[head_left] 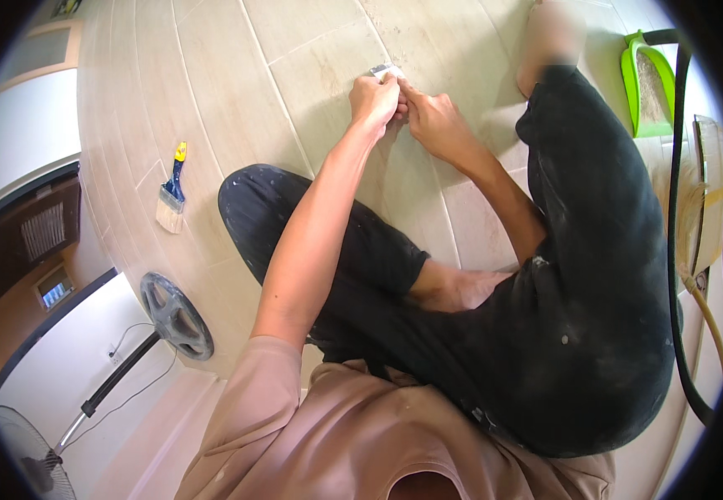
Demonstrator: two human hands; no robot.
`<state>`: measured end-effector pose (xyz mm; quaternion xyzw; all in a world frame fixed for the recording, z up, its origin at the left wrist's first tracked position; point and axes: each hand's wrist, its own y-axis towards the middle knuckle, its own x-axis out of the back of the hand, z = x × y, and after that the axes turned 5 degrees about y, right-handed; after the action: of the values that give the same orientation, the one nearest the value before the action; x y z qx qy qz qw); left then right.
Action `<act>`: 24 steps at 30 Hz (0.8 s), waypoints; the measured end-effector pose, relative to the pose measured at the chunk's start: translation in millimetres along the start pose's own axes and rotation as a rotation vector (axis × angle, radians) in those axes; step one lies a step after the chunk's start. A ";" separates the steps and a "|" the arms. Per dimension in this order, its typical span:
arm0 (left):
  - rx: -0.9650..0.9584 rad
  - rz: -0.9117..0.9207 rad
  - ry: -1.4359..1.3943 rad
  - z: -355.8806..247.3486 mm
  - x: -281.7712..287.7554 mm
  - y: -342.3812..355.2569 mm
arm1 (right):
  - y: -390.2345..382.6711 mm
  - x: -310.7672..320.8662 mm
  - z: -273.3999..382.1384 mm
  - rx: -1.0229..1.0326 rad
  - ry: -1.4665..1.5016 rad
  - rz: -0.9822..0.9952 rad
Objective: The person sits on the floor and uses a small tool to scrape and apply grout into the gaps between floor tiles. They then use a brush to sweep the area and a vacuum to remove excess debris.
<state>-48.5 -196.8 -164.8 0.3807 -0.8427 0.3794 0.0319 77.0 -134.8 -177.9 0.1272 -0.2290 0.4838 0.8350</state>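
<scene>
Both my hands meet over the tiled floor [320, 92] at the upper middle. My left hand [373, 102] is closed on a small flat white-and-grey piece [386, 72], perhaps a scraper blade; its exact kind is unclear. From the right, my right hand [440, 125] has its index finger and bent fingers against the same piece, close to the left fingertips. The fingers partly hide the piece. Pale crumbs [396, 57] are scattered on the tiles just beyond it. A flat paintbrush [172, 196] with a blue and yellow handle lies on the floor to the left.
My bent legs in dusty black trousers [595, 250] frame the work spot. At the far right stands a green dustpan [635, 100] holding pale debris, beside a black curved tube [675, 225] and broom bristles [688, 212]. A standing fan's round base [177, 317] is at the lower left.
</scene>
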 end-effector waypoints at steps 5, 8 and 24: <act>0.005 0.045 0.018 19.6 -1.7 -30.7 | -31.8 -1.0 11.1 -0.189 -0.024 0.054; -0.025 0.003 0.027 5.0 -3.7 -19.3 | -16.4 -2.4 0.3 -0.067 0.050 -0.041; -0.368 0.028 -0.069 -39.1 90.7 20.3 | -6.8 21.2 17.8 -0.016 0.120 -0.181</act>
<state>-135.5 -218.3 -118.4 0.3697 -0.9035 0.2061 0.0666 87.4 -130.0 -151.8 0.1112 -0.1700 0.4113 0.8886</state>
